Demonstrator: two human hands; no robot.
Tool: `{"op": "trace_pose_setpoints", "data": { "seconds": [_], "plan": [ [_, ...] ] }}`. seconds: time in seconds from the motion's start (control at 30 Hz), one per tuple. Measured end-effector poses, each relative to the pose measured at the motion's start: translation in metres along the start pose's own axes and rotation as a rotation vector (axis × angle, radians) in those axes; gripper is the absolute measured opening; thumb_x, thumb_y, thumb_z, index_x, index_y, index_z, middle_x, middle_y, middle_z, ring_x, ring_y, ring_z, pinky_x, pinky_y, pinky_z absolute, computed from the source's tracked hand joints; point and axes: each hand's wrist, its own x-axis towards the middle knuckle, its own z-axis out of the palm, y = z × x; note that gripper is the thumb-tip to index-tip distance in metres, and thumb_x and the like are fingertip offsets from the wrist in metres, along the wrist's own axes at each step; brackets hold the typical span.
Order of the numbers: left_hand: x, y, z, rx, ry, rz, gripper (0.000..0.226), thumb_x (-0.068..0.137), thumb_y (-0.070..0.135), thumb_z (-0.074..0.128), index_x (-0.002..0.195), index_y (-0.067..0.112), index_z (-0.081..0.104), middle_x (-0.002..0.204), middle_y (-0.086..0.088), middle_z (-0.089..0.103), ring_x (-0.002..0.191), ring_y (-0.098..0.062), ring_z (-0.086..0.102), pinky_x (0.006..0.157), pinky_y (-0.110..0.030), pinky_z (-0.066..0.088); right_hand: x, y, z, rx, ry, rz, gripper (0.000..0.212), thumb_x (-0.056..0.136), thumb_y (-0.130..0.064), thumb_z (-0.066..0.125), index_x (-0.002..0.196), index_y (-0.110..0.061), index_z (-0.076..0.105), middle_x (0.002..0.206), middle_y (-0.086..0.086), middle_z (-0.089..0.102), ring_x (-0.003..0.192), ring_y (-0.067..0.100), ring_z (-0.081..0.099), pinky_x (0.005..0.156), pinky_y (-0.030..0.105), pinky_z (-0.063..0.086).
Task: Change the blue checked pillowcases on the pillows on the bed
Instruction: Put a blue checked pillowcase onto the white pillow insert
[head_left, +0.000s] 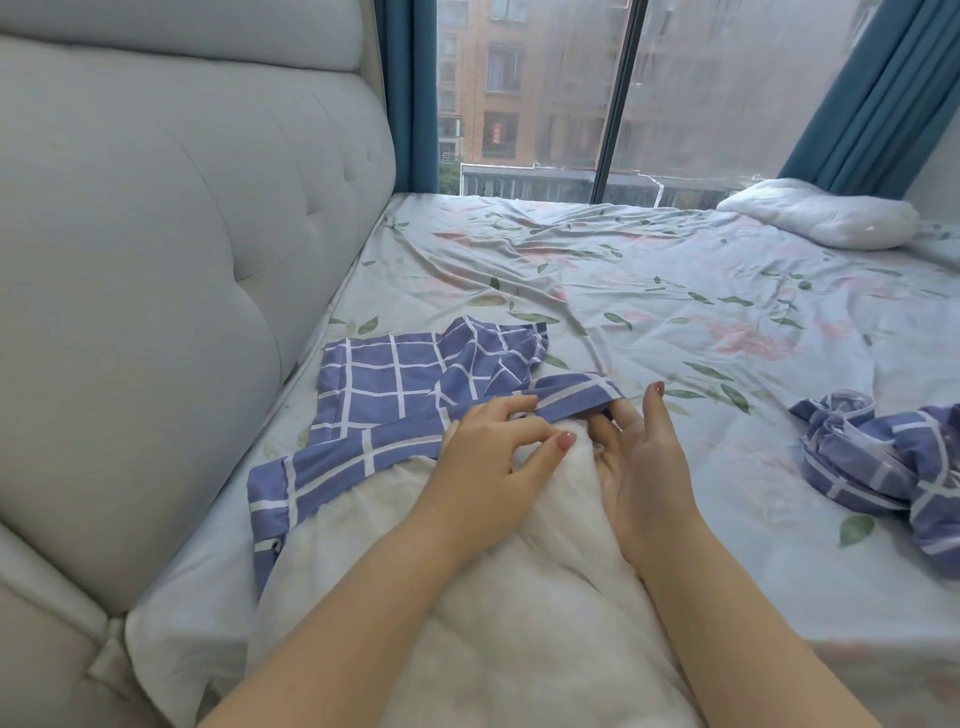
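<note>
Blue checked pillowcase (395, 384) lies flat on the bed just beside the padded headboard (182, 260), its open end turned away from the headboard and towards the person.

The left hand (493, 457) is curled over the hem (571, 397) of that opening, fingertips bent onto the band of cloth and the thumb pressed against the white pillow (519, 597) beneath. The right hand (641, 457) stands on edge on the side of the left hand away from the headboard. Its fingers are hooked under the hem and hidden inside the opening, and its thumb points straight up, clear of the cloth. Both forearms reach in over the pillow, whose top corner sits just at the mouth of the case, between the two hands.

The case is slack and wrinkled, with one corner folded over on itself. The hem runs as a plain blue band from the hands back towards the headboard.

Away from the headboard, the floral sheet (649, 291) spreads wide and rumpled. A second checked pillowcase (883, 467) lies crumpled on it, well apart from the headboard. A bare white pillow (826, 218) rests farther still, by the window (545, 104) and the teal curtain (872, 104).
</note>
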Motion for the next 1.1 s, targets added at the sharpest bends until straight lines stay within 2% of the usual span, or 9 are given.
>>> {"op": "trace_pose_setpoints", "data": {
  "seconds": [0.1, 0.23, 0.4, 0.5, 0.57, 0.73, 0.83, 1.0, 1.1],
  "plan": [
    [0.000, 0.000, -0.001, -0.009, -0.034, -0.067, 0.032, 0.097, 0.054, 0.048, 0.108, 0.038, 0.074, 0.148, 0.011, 0.045, 0.138, -0.004, 0.035, 0.117, -0.047, 0.023, -0.001, 0.001, 0.001, -0.031, -0.022, 0.008, 0.064, 0.101, -0.057, 0.022, 0.133, -0.013, 0.056, 0.124, 0.008, 0.067, 0.109, 0.022, 0.067, 0.087, 0.033, 0.053],
    [-0.002, -0.002, 0.003, 0.114, -0.064, -0.041, 0.042, 0.096, 0.061, 0.038, 0.109, 0.040, 0.071, 0.150, 0.018, 0.043, 0.137, -0.006, 0.034, 0.114, -0.043, 0.025, -0.003, 0.004, 0.006, -0.067, -0.056, 0.003, 0.059, 0.102, -0.054, 0.022, 0.132, -0.015, 0.055, 0.123, 0.007, 0.068, 0.101, 0.017, 0.070, 0.074, 0.027, 0.058],
    [-0.011, -0.004, 0.009, 0.227, -0.046, 0.050, 0.073, 0.082, 0.071, 0.016, 0.130, 0.040, 0.060, 0.146, 0.027, 0.043, 0.130, -0.003, 0.035, 0.109, -0.039, 0.027, -0.007, 0.004, 0.011, -0.059, -0.043, 0.007, 0.063, 0.100, -0.056, 0.025, 0.129, -0.011, 0.058, 0.120, 0.009, 0.066, 0.101, 0.018, 0.068, 0.082, 0.028, 0.057],
    [-0.016, -0.008, 0.008, 0.190, -0.019, 0.087, 0.065, 0.084, 0.068, 0.027, 0.132, 0.039, 0.059, 0.142, 0.026, 0.049, 0.126, -0.003, 0.040, 0.109, -0.041, 0.031, -0.006, 0.007, 0.012, -0.007, 0.009, 0.003, 0.059, 0.098, -0.058, 0.032, 0.113, -0.007, 0.056, 0.090, 0.010, 0.054, 0.091, 0.023, 0.057, 0.089, 0.034, 0.049],
    [-0.017, -0.012, 0.008, 0.146, 0.032, 0.111, 0.057, 0.084, 0.063, 0.040, 0.129, 0.036, 0.063, 0.135, 0.027, 0.053, 0.120, -0.004, 0.045, 0.106, -0.040, 0.037, -0.005, 0.010, 0.012, -0.010, 0.049, -0.025, 0.058, 0.097, -0.058, 0.037, 0.113, -0.007, 0.059, 0.084, 0.006, 0.054, 0.091, 0.023, 0.057, 0.095, 0.039, 0.048],
    [-0.017, -0.015, 0.004, 0.042, 0.114, 0.103, 0.042, 0.080, 0.041, 0.075, 0.121, 0.033, 0.069, 0.118, 0.030, 0.059, 0.109, -0.006, 0.049, 0.097, -0.017, 0.037, -0.009, 0.003, 0.009, -0.112, 0.022, -0.036, 0.072, 0.098, -0.062, 0.023, 0.111, -0.009, 0.069, 0.098, 0.016, 0.059, 0.098, 0.028, 0.056, 0.104, 0.045, 0.043],
    [-0.017, -0.018, 0.004, 0.060, 0.155, 0.087, 0.040, 0.078, 0.032, 0.081, 0.117, 0.029, 0.072, 0.114, 0.025, 0.064, 0.104, -0.010, 0.050, 0.090, -0.005, 0.032, -0.014, -0.006, -0.006, -0.236, -0.034, 0.020, 0.080, 0.094, -0.069, 0.015, 0.106, -0.017, 0.074, 0.096, 0.017, 0.070, 0.095, 0.026, 0.067, 0.094, 0.043, 0.047],
    [-0.018, -0.019, 0.008, 0.085, 0.213, 0.101, 0.032, 0.079, 0.031, 0.081, 0.111, 0.029, 0.076, 0.109, 0.019, 0.069, 0.094, -0.011, 0.052, 0.084, -0.010, 0.037, -0.047, -0.012, -0.035, -0.342, -0.196, 0.093, 0.081, 0.082, -0.083, 0.026, 0.125, -0.026, 0.063, 0.124, 0.002, 0.068, 0.121, 0.020, 0.060, 0.095, 0.043, 0.045],
    [-0.018, -0.018, 0.009, 0.057, 0.252, 0.137, 0.024, 0.081, 0.028, 0.076, 0.105, 0.028, 0.077, 0.109, 0.025, 0.066, 0.089, -0.016, 0.054, 0.079, -0.021, 0.045, -0.057, -0.006, -0.042, -0.359, -0.319, 0.055, 0.100, 0.075, -0.085, 0.035, 0.119, 0.001, 0.061, 0.128, 0.000, 0.066, 0.121, 0.022, 0.060, 0.084, 0.031, 0.054]
  ]
}}
